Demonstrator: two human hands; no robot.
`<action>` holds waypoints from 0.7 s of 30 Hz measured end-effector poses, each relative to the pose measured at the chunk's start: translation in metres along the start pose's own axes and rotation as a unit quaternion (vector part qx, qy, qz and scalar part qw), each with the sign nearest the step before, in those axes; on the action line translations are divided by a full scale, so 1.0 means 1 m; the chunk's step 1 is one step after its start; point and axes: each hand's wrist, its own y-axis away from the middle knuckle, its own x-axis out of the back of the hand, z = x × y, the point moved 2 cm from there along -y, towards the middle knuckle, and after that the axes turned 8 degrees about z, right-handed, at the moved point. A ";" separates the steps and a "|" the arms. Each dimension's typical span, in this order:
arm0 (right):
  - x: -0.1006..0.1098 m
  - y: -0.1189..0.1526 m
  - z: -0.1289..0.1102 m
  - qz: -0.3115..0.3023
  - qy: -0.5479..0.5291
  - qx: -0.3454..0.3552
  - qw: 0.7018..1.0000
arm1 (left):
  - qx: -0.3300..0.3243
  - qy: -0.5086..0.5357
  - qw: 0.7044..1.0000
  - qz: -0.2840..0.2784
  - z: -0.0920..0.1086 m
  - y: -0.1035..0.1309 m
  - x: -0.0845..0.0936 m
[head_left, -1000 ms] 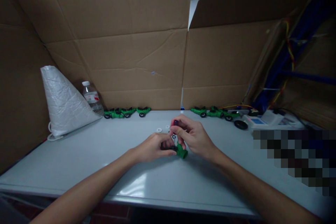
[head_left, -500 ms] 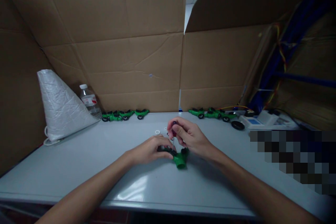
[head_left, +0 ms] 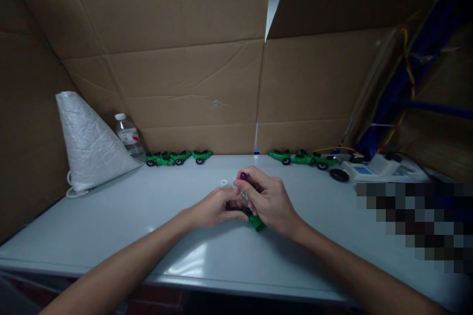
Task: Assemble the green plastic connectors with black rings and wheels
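Observation:
Near the middle of the white table, a green toy car [head_left: 257,222] with black parts lies under both hands. My left hand [head_left: 216,207] grips its black part from the left, fingers behind and thumb in front. My right hand [head_left: 271,198] is closed on a small screwdriver [head_left: 243,176] with a dark handle, held upright. The metal shaft points down at the toy car, and its tip is hidden by the fingers. A white ring [head_left: 224,183] lies just behind my left hand, and another white piece is partly covered by my right hand.
Green toy cars stand along the cardboard wall [head_left: 192,74], at left [head_left: 179,158] and right [head_left: 303,157]. A bottle [head_left: 129,138] and silver-wrapped bundle [head_left: 90,150] stand at the left. A black ring [head_left: 339,175] and white device [head_left: 377,168] lie at the right.
My right hand has turned and come down over the toy car, covering more of its green end. My left hand has shifted slightly right. The whole view has moved a little.

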 end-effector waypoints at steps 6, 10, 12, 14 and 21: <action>-0.005 0.010 0.007 0.069 0.012 -0.007 0.998 | 0.017 0.010 1.000 -0.009 0.011 -0.001 0.001; 0.007 -0.001 0.010 0.108 -0.030 0.000 0.994 | -0.010 -0.021 1.000 0.000 0.015 -0.001 0.009; 0.021 -0.012 0.015 0.164 -0.014 0.001 0.986 | -0.026 -0.020 0.999 -0.008 0.016 -0.001 0.014; 0.035 -0.023 0.025 0.174 0.073 -0.007 0.982 | -0.035 -0.015 0.999 -0.018 0.018 -0.001 0.018; 0.051 -0.041 0.071 0.032 0.483 -0.063 0.873 | -0.008 -0.001 1.000 -0.017 0.019 0.001 0.025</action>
